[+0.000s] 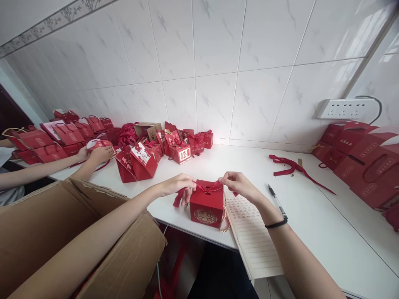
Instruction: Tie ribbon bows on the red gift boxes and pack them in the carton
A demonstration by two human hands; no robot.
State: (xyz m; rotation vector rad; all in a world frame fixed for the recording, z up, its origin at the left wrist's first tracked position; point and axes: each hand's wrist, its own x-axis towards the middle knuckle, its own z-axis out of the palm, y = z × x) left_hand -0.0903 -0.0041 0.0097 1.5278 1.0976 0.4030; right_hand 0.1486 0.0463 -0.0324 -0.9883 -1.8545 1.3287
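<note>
A red gift box with a round gold emblem on its front stands upright near the table's front edge. Across its top runs a red ribbon, crossed or knotted over a round hole. My left hand pinches the ribbon at the box's left top edge, and a loose tail hangs beside it. At the right top edge, my right hand pinches the other side of the ribbon. Down the box's right side hangs a twisted gold cord. A handwritten notebook lies under my right forearm.
An open cardboard box stands left of me, below my left forearm. Several red gift boxes sit at the back left, and more red boxes are stacked right. A pen and loose ribbon lie rightward. A co-worker's hands hold a red box.
</note>
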